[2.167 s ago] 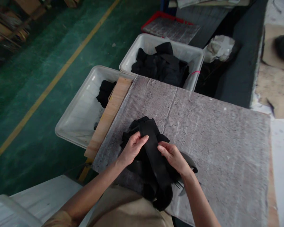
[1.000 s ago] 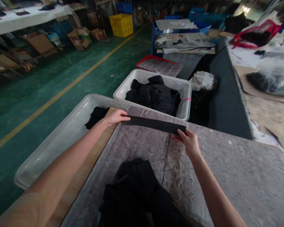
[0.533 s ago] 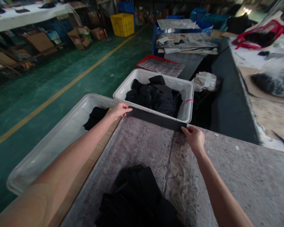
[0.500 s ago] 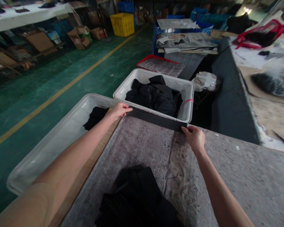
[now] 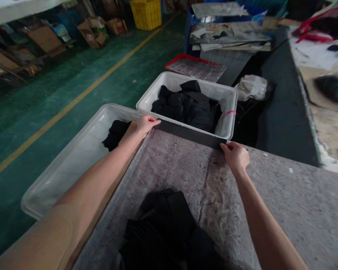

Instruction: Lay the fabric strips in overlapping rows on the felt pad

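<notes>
A long black fabric strip (image 5: 189,134) lies stretched flat along the far edge of the grey felt-covered table (image 5: 284,202). My left hand (image 5: 145,124) is closed on the strip's left end at the table's far left corner. My right hand (image 5: 236,155) is closed on its right end, fingers pinching the fabric against the table edge. A heap of black fabric pieces (image 5: 163,232) lies on the table close to me, between my forearms.
Two white plastic tubs stand beyond the table: the far tub (image 5: 231,98) is full of black fabric, the near left tub (image 5: 73,157) holds a small black pile (image 5: 115,133). A red tray (image 5: 194,65), a yellow crate (image 5: 146,13) and a green floor lie beyond.
I lifted one strip out of the near heap and carried it, stretched between both hands, to the table's far edge. Over the last half second both hands have stayed put there.
</notes>
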A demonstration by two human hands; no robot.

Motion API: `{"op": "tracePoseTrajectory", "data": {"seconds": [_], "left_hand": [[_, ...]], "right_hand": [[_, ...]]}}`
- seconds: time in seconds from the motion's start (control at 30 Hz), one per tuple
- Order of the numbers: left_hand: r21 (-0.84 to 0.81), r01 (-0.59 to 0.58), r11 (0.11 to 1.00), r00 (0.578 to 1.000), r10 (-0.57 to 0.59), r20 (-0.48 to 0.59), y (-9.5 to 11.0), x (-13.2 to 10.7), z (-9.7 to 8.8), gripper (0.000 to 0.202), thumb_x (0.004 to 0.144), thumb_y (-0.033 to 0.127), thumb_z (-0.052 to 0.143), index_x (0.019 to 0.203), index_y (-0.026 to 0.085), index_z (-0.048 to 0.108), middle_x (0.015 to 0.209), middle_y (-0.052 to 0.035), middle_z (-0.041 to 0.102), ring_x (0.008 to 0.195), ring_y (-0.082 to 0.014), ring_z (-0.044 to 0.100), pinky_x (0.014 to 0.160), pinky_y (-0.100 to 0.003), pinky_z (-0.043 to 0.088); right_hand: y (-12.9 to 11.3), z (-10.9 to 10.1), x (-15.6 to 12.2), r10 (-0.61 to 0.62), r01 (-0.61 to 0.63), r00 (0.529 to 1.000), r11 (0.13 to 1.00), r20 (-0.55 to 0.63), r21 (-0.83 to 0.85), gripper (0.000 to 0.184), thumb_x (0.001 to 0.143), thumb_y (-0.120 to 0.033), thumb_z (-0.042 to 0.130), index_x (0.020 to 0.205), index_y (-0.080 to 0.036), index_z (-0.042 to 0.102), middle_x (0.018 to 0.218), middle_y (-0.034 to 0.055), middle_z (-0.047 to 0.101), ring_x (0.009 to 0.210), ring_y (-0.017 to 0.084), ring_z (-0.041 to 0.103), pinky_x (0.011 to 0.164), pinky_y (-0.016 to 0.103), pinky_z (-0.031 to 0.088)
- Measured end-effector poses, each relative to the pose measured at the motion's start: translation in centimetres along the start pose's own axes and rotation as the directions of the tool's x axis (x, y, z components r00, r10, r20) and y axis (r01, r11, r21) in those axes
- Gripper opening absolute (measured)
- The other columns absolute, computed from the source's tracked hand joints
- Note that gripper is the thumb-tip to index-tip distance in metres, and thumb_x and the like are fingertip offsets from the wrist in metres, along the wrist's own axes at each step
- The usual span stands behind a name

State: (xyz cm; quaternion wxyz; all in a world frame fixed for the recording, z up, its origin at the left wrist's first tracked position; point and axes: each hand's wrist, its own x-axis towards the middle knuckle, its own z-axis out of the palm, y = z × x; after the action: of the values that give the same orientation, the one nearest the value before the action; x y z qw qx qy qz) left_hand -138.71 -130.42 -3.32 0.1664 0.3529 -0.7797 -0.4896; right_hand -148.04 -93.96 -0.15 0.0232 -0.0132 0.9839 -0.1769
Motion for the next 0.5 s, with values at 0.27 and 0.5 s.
{"op": "tracePoseTrajectory", "data": {"seconds": [0.27, 0.5], "left_hand": [[0.054, -0.1, 0.994, 0.992, 0.104, -0.077, -1.7, 0.5, 1.0, 0.023, 0.065, 0.03, 0.076, 0.067, 0.014, 0.06, 0.065, 0.0007, 0.06, 0.066, -0.0125, 0.054, 0.071, -0.027, 0.043], [0.122, -0.089, 0.989, 0.99, 0.101, -0.1, -2.1, 0.9, 1.3, 0.023, 0.067, 0.025, 0.075, 0.07, 0.015, 0.055, 0.07, 0.001, 0.059, 0.074, -0.0119, 0.054, 0.071, -0.027, 0.039]], "right_hand": [[-0.4, 0.6, -0.2, 0.06, -0.06, 0.998, 0.998, 0.009, -0.014, 0.024, 0.08, -0.043, 0.061, 0.084, -0.02, 0.067, 0.081, 0.0062, 0.064, 0.077, 0.022, 0.057, 0.068, 0.033, 0.041], [-1.1, 1.0, -0.7, 0.091, -0.091, 0.996, 0.996, -0.011, 0.022, 0.03, 0.08, -0.04, 0.064, 0.097, -0.015, 0.059, 0.095, 0.0114, 0.062, 0.084, 0.02, 0.052, 0.076, 0.036, 0.037]]}}
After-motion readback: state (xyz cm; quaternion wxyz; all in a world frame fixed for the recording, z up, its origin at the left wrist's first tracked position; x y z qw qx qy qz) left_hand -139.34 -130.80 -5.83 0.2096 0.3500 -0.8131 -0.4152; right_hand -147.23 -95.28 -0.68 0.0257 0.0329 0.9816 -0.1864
